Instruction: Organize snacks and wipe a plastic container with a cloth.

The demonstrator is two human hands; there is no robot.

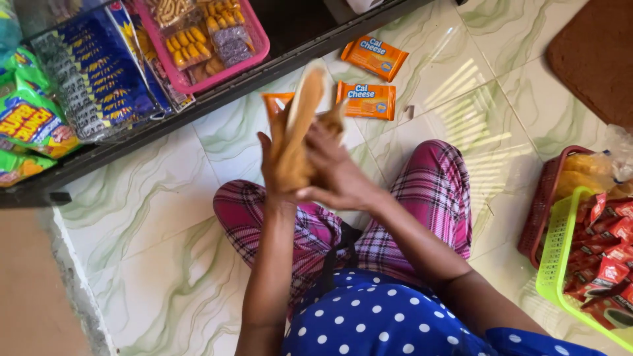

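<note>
Both my hands are raised together over my lap, gripping a blurred orange snack packet (pixel 300 125). My left hand (pixel 271 175) wraps its lower left side. On the right, my right hand (pixel 333 171) closes on the same packet. The packet's top end stands up and is motion-blurred. Two more orange snack packets lie flat on the tiled floor beyond my hands, one close (pixel 366 100) and one farther back (pixel 374 57).
A low dark shelf (pixel 217 99) at top left carries a pink tray of snacks (pixel 258 46), blue packets (pixel 99 72) and green bags (pixel 30 122). At right stand a green basket of red sachets (pixel 554 264), a maroon basket (pixel 537 211) and a brown mat (pixel 593 53).
</note>
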